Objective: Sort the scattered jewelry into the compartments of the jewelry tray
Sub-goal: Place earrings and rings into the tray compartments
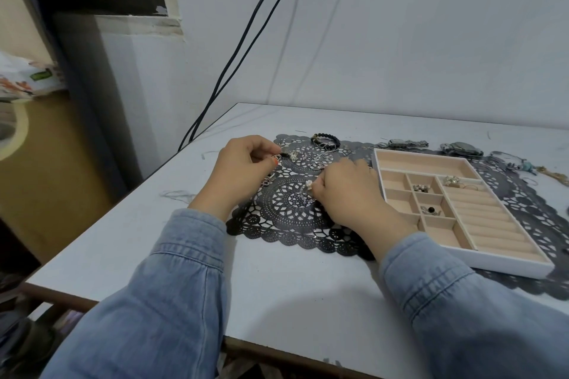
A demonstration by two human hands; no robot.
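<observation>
Pale bench [277,292] nearest, front edge cut off by the frame and partly lost under two denim sleeves [172,286]. On it, black lace mat [286,224], near edge partly hidden by the right wrist. Over the mat, left hand [243,169] with fingers curled, pinching a small dark-and-white piece [289,155], too small to name. Silver charm [267,181] just below that hand, half covered by it. Right hand [351,191] close beside, fingers bunched and pinching a white-stoned piece [308,184] low over the mat. Whether touching the mat, impossible to tell; much of it hidden behind the knuckles. To the right, jewelry tray [498,266] lying on the mat, white rim, beige lining, left rim partly masked by the right wrist and sleeve. Inside, silver cluster [420,188] in one small square compartment, black-stoned piece [431,210] in the square just nearer, pale cluster [452,180] at the far end of the ridged section. Farther back on the mat, thin silver hoops [320,160] and black beaded bracelet [326,140], overlapping. Beyond the tray, slim watch [403,142] and chunkier watch [460,148], details blurred. At far right, tangle of chains [523,166] running out of frame. Behind all, pale wall [400,24] and two dark cables [246,46] dropping past the bench's far-left edge.
</observation>
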